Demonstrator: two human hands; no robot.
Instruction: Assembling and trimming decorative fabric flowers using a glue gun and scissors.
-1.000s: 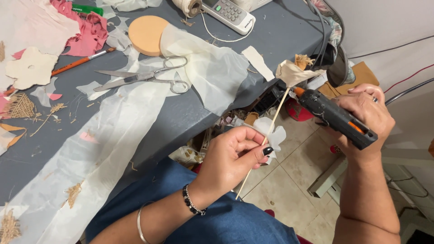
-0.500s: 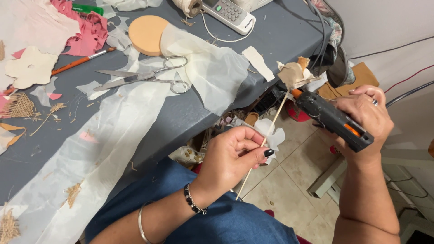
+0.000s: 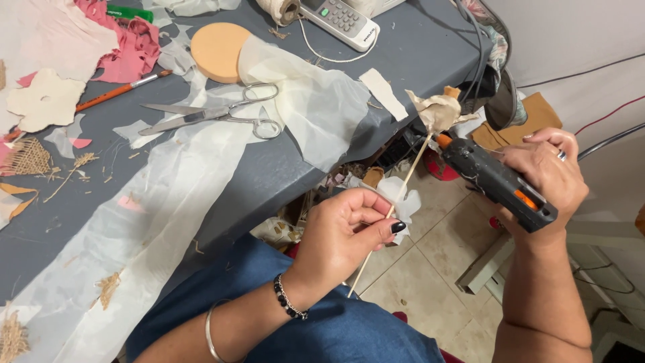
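Head view: one stick [image 3: 402,193], one glue gun [image 3: 497,181].

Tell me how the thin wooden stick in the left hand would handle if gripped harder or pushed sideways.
The wooden stick looks very thin and long, so it would probably flex and might snap under a sideways push. The left hand pinches it low, while the crumpled paper bud sits at the top, so it is likely top-heavy and prone to wobble.

The right hand [image 3: 547,178] now sits higher and closer to the stick [image 3: 393,208] than a second ago. The glue gun [image 3: 496,180] has swung up, and its orange tip now touches the stick just under the paper flower [image 3: 438,111].
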